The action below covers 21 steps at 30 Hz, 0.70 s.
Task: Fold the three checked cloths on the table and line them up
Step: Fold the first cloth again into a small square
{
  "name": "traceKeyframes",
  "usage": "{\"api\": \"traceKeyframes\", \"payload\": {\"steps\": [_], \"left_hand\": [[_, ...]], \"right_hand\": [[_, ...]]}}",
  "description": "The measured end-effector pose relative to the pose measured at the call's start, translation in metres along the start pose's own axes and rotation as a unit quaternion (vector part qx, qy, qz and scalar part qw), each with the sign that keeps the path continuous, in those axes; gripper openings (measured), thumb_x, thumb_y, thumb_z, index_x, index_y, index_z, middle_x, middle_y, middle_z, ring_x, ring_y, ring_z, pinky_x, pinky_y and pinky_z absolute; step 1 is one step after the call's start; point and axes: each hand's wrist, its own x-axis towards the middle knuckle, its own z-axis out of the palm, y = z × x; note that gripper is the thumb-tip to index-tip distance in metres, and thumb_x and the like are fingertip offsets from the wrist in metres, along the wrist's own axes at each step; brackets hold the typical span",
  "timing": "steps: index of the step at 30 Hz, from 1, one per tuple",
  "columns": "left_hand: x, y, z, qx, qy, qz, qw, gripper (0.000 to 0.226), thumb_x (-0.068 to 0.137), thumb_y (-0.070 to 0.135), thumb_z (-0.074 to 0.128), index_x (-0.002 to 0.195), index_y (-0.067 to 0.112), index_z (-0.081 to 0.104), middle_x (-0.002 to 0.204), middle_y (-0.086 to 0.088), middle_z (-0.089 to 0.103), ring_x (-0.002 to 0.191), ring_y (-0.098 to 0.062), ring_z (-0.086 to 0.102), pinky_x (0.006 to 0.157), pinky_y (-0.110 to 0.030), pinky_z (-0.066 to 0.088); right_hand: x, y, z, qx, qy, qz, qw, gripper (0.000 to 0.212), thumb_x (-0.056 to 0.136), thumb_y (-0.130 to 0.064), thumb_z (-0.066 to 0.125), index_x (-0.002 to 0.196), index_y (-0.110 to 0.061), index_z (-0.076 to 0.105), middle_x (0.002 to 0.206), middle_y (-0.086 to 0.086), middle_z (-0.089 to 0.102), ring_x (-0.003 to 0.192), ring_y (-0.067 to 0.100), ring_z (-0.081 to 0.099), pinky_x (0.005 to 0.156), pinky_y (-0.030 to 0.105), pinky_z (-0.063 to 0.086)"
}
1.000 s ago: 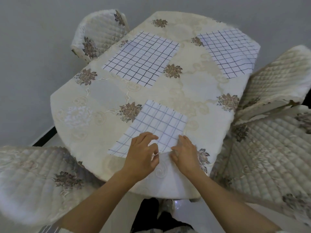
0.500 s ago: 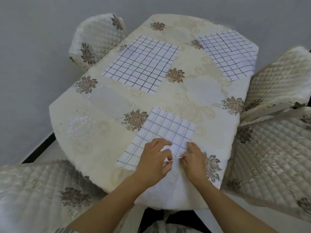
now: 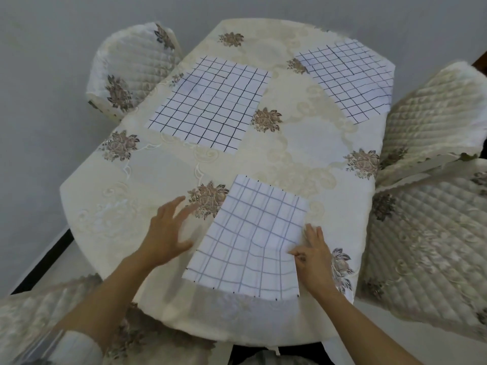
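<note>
Right now the near cloth (image 3: 253, 241) lies flat at table (image 3: 163, 164) front — R hand (image 3: 312, 255) pinches its right edge, L hand (image 3: 166, 233) spread open, empty, just left. Other two cloths (image 3: 210, 104) (image 3: 345, 77) unfolded at back.

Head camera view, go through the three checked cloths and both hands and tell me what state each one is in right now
Near cloth: spread open, unfolded, slightly rumpled near its right edge.
Far left cloth: flat, unfolded, untouched.
Far right cloth: unfolded, at the table's far right corner.
Left hand: open, fingers spread, beside the near cloth, holding nothing.
Right hand: resting at the near cloth's right edge; grip unclear.
</note>
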Motion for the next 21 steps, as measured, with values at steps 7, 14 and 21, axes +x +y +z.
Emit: {"api": "traceKeyframes", "payload": {"steps": [7,14,21], "left_hand": [[0.015,0.022,0.046,-0.102,0.037,0.056,0.993,0.065,0.079,0.079,0.047,0.125,0.035,0.062,0.158,-0.003,0.026,0.14,-0.031,0.028,0.1,-0.053,0.033],[0.032,0.02,0.057,-0.159,0.057,0.056,0.984,0.022,0.072,0.061,0.065,0.083,0.044,0.071,0.151,0.011,0.033,0.137,-0.034,0.032,0.1,-0.054,0.033],[0.036,0.023,0.057,-0.142,0.067,0.013,0.988,0.026,0.072,0.057,0.055,0.066,0.033,0.063,0.148,0.005,0.042,0.136,-0.035,0.035,0.102,-0.051,0.031]], "right_hand": [[0.001,-0.003,-0.006,-0.005,-0.01,0.017,1.0,0.019,0.079,-0.019,0.078,0.066,-0.031,0.07,0.157,0.01,0.028,0.148,0.034,0.011,0.11,0.057,0.027],[0.002,0.001,-0.004,-0.012,0.001,0.021,1.0,0.015,0.079,-0.009,0.075,0.075,-0.023,0.077,0.156,0.014,0.029,0.147,0.04,0.012,0.109,0.059,0.027],[0.002,-0.002,-0.008,-0.039,-0.013,0.05,0.998,0.007,0.084,-0.023,0.074,0.091,-0.026,0.075,0.16,0.005,0.012,0.149,0.032,-0.005,0.119,0.055,0.005]]}}
